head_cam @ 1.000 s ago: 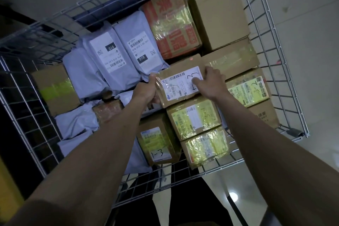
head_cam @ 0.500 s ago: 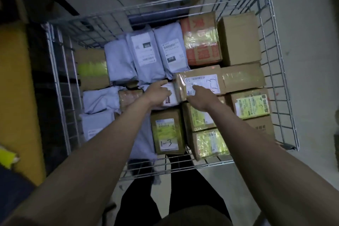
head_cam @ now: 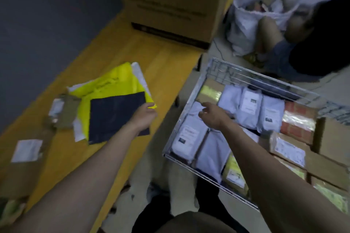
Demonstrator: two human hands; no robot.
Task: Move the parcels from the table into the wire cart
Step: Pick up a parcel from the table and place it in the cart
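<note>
blur: parcel labels [head_cam: 247, 104] unreadable | cut off: wire cart [head_cam: 191, 119] right side
</note>
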